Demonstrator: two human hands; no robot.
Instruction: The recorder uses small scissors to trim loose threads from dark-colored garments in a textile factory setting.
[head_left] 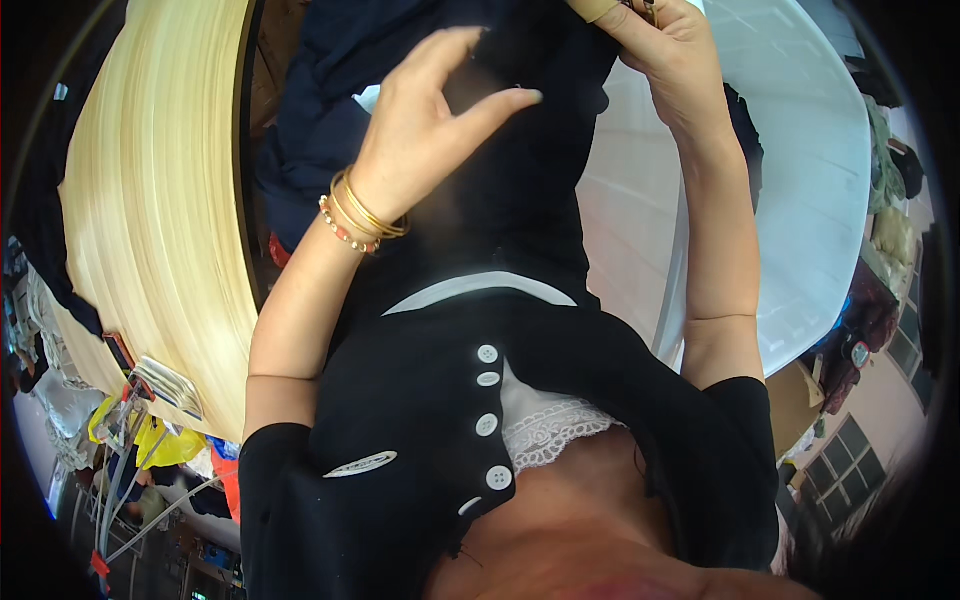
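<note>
My left hand (425, 115) hovers over dark navy cloth (320, 130) spread across my lap. Its thumb and fingers are apart, with dark, blurred cloth behind the gap. Gold bangles and a beaded bracelet (350, 222) circle that wrist. At the top edge, my right hand (675, 50) is closed in a pinch beside the dark cloth. A tan covering (594, 8) shows at its fingertips, and a small brownish thing lies among the fingers. The picture's edge cuts off whatever it holds.
A pale wood-grain table (160, 180) stands on my left, its dark edge close to my arm. A large translucent white bin or sheet (800, 190) curves along my right. Metal bars and yellow bags (165, 440) are at lower left; cloth piles (895, 240) lie far right.
</note>
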